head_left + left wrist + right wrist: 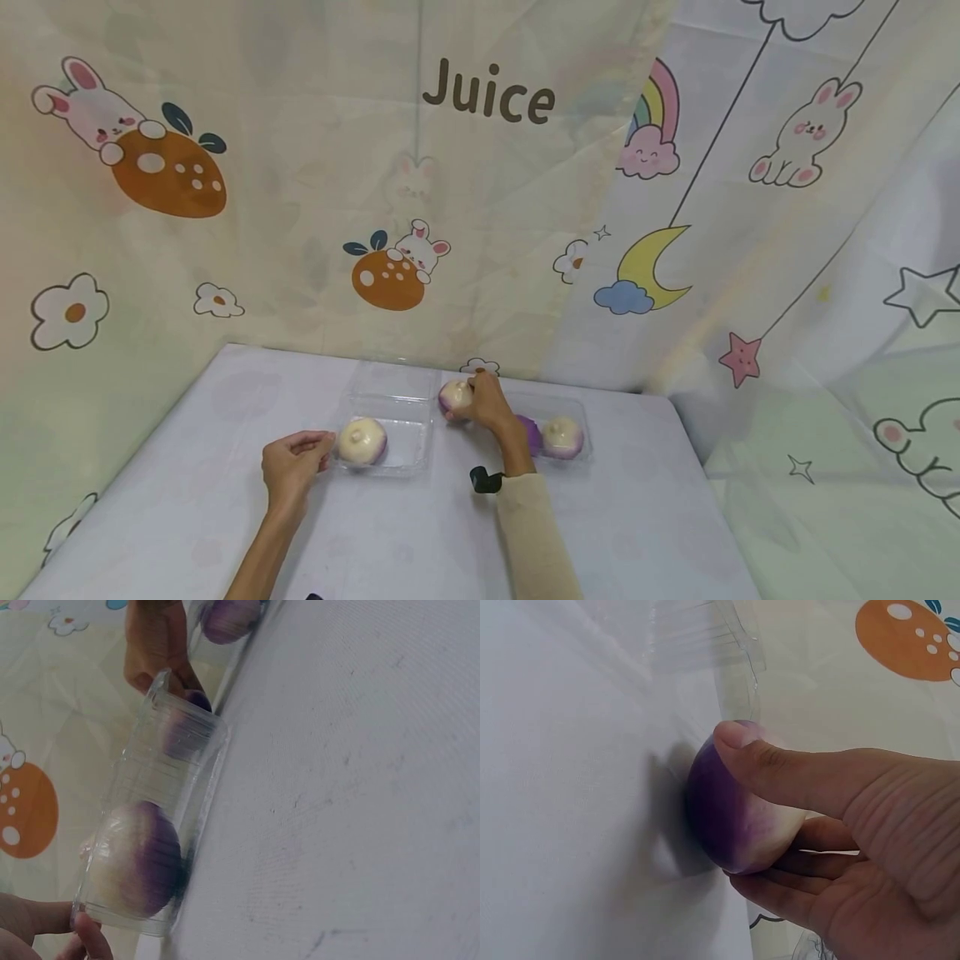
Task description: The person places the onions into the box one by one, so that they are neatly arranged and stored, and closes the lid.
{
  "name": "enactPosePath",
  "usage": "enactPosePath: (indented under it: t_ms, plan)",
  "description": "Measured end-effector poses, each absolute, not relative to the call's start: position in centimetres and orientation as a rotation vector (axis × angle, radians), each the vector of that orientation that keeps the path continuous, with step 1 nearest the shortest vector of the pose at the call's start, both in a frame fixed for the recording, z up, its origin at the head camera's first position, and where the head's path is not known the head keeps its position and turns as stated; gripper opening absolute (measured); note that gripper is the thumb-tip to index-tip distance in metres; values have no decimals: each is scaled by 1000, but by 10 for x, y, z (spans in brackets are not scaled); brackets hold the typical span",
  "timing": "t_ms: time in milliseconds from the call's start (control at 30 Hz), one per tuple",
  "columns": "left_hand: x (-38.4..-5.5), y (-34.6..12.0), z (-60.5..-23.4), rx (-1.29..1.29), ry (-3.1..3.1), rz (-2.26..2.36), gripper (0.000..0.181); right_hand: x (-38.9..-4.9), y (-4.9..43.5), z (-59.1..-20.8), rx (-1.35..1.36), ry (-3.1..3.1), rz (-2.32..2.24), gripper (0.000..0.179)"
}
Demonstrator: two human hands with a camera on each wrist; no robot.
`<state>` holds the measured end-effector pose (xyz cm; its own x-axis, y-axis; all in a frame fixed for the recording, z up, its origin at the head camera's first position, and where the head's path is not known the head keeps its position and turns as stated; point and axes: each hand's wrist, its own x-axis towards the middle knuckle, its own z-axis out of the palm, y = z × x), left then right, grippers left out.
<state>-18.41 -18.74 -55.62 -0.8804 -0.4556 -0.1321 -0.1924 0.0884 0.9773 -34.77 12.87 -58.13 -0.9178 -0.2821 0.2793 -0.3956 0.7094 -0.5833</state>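
Observation:
My right hand (489, 406) grips a white-and-purple turnip (727, 802), thumb on one side and fingers on the other. That turnip is held just above the table, between two clear plastic boxes. At the left, my left hand (294, 467) pinches the rim of the open clear plastic box (154, 926) between thumb and fingers. Another turnip (363, 441) sits in the left part of this box, its pale top facing up. The second clear box (587, 417), to the right, holds a turnip (562, 438) and a purple item (531, 433), partly hidden by my right forearm.
All of this lies on a white-covered table (420, 542). The left box's raised lid (390, 383) stands toward the back. Behind the table hangs a printed curtain (300, 250) with rabbits and flowers. A small black device (486, 480) is at my right wrist.

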Motion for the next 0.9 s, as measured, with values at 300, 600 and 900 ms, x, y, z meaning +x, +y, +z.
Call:
enactPosePath:
  t_ms: [300, 600, 900]
  plan:
    - [-184, -186, -555, 654, -2161, -1872, 26, -330, 128, -552, 535, -2772, 1147, 61]
    - [-183, -184, -554, 677, -2154, -1846, 22, -336, 132, -563, 550, -2729, 1139, 62]
    - [-183, -185, -554, 663, -2165, -1831, 21, -335, 133, -560, 590, -2715, 1085, 46]
